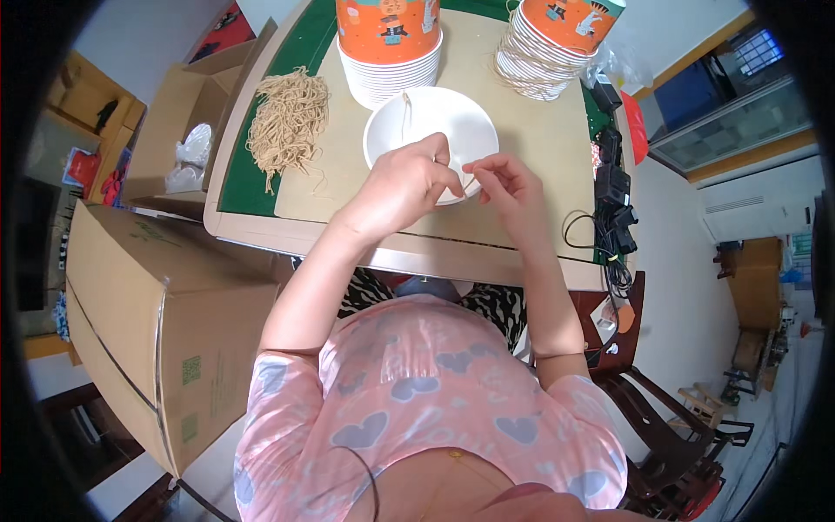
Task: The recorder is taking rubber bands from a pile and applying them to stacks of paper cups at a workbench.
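A white paper bucket point(474, 122) stands on the table in front of me, its white inside facing up. A short piece of twine point(406, 111) hangs at its far rim. Over the near rim, my left hand point(404, 184) is closed with its fingers bent toward my right. My right hand point(513, 193) pinches beside it with thumb and forefinger. A thin bit of twine shows between the two hands at the near rim; most of it is hidden by the fingers.
A heap of loose twine point(289, 126) lies at the left. Behind the bucket rises a stack of orange printed paper buckets point(390, 43); another stack point(544, 65), with twine about it, stands far right. Black adapters and cables point(614, 187) line the right edge. Cardboard boxes point(209, 331) stand left.
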Motion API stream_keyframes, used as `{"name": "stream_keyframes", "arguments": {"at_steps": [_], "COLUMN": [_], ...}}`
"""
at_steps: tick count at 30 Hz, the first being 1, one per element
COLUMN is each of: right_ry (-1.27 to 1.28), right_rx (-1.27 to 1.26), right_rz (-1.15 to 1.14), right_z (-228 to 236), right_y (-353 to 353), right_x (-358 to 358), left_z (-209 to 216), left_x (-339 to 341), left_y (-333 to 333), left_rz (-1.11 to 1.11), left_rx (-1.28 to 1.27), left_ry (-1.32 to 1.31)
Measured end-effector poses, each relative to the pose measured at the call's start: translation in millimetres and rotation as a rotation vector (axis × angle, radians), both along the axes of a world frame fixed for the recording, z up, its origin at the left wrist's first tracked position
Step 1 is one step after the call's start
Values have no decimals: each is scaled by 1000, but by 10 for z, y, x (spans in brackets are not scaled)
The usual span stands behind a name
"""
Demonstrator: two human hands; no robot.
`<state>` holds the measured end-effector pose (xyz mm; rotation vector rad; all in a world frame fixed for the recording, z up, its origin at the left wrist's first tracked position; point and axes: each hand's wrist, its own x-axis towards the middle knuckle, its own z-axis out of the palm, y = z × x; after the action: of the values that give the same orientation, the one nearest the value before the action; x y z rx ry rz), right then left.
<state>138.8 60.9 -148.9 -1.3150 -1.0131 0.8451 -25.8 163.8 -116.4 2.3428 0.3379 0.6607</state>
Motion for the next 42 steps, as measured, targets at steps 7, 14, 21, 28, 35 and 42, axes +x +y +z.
{"name": "stream_keyframes", "arguments": {"at_steps": [7, 14, 21, 28, 35, 42], "right_ry": [149, -223, -282, -457, -631, -701], "right_rx": [-1, -7, 184, 302, 377, 405], "right_rz": [106, -157, -343, -472, -469, -404], "right_z": [33, -45, -183, -248, -333, -336], "right_y": [1, -14, -32, -59, -101, -127], "right_x": [39, -48, -295, -462, -439, -408], "left_z": [48, 32, -38, 14, -65, -61], "left_x": [73, 100, 154, 263, 251, 209], "left_y": [-72, -39, 128, 341, 369, 375], "left_rz": [97, 51, 118, -39, -6, 15], "left_rx": [465, 511, -403, -1213, -1309, -1387], "left_ry": [127, 130, 192, 492, 478, 413]}}
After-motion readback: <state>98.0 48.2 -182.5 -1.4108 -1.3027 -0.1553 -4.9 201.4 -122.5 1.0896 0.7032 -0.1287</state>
